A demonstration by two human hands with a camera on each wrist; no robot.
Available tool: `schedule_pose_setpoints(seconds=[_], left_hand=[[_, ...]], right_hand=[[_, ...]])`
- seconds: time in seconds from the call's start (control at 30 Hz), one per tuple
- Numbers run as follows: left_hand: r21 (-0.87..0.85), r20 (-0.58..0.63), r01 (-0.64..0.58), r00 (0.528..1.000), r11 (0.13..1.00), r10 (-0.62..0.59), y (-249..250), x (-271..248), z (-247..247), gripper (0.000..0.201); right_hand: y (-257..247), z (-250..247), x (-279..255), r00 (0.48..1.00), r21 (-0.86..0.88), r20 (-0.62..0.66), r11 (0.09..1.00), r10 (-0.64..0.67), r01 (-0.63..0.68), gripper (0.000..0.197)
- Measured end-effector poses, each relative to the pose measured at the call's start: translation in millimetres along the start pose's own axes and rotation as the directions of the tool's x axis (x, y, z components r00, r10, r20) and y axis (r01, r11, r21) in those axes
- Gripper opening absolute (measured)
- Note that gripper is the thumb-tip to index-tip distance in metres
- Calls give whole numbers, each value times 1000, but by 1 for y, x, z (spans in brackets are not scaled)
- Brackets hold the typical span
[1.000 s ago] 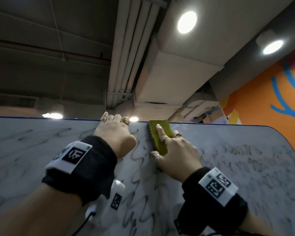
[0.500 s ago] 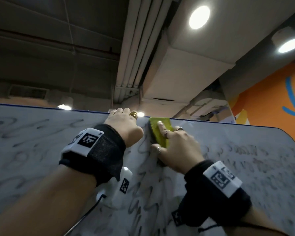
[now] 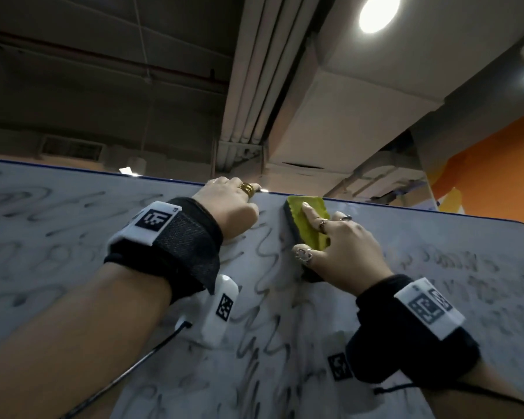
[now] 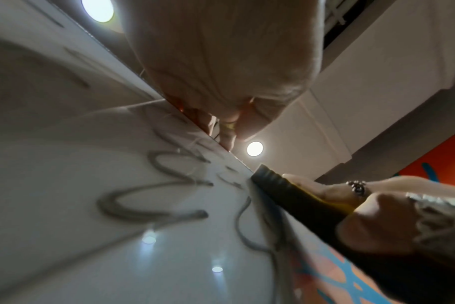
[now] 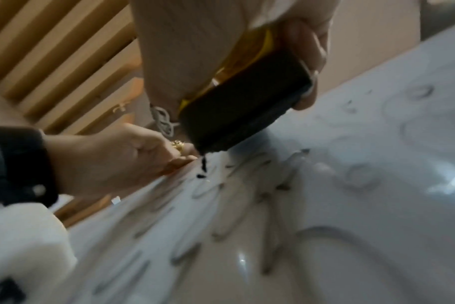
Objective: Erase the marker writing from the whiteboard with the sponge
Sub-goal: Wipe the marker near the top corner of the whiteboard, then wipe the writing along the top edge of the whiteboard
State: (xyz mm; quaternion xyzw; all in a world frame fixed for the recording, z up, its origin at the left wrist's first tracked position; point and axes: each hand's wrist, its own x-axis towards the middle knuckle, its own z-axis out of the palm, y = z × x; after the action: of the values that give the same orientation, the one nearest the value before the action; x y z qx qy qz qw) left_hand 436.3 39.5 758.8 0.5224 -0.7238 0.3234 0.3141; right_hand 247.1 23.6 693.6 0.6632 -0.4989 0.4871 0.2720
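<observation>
The sponge [image 3: 307, 223] is now held higher on the whiteboard [image 3: 436, 282], its tip touching the top edge, so the upper end of a stroke is judged reached. It is pressed flat by the right hand [image 3: 345, 252], fingers spread over the yellow back and thumb curled at its side. The top edge is gripped by the left hand [image 3: 227, 207], fingers hooked over it, as before. Compared with a second ago, hardly any writing [image 3: 263, 246] looks removed; dark scribbles remain between the hands and below.
</observation>
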Motion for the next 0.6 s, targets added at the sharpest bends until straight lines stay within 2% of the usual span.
schedule_pose_setpoints(seconds=[0.07, 0.13, 0.2, 0.27, 0.37, 0.47, 0.53, 0.6], left_hand=[[-43, -46, -27, 999, 999, 25, 3, -3, 1, 48], [-136, -168, -63, 985, 989, 40, 8, -10, 4, 43], [-205, -384, -123, 923, 971, 36, 15, -17, 8, 35], [-279, -507, -165, 862, 946, 1, 22, -20, 9, 26], [-434, -466, -123, 878, 893, -105, 30, -14, 12, 37], [-619, -398, -84, 891, 781, -220, 41, -8, 14, 57], [-694, -298, -17, 917, 720, -266, 51, -6, 13, 67], [-733, -214, 44, 932, 679, -292, 60, -10, 10, 75]], right_hand=[[-7, 3, -3, 999, 20, 12, 999, -41, 41, 76], [-5, -1, -6, 999, 49, -16, 998, -42, 43, 82], [-2, -4, -11, 996, 113, -88, 993, -26, 35, 89], [-2, -7, -15, 982, 159, -187, 986, -15, 46, 95], [-6, -7, -19, 961, 117, -276, 993, 0, 33, 95], [-8, 1, -23, 902, 78, -430, 995, -21, 60, 81], [-9, 10, -24, 835, 169, -550, 975, -27, 143, 68], [-11, 13, -25, 789, 291, -611, 912, -55, 289, 56]])
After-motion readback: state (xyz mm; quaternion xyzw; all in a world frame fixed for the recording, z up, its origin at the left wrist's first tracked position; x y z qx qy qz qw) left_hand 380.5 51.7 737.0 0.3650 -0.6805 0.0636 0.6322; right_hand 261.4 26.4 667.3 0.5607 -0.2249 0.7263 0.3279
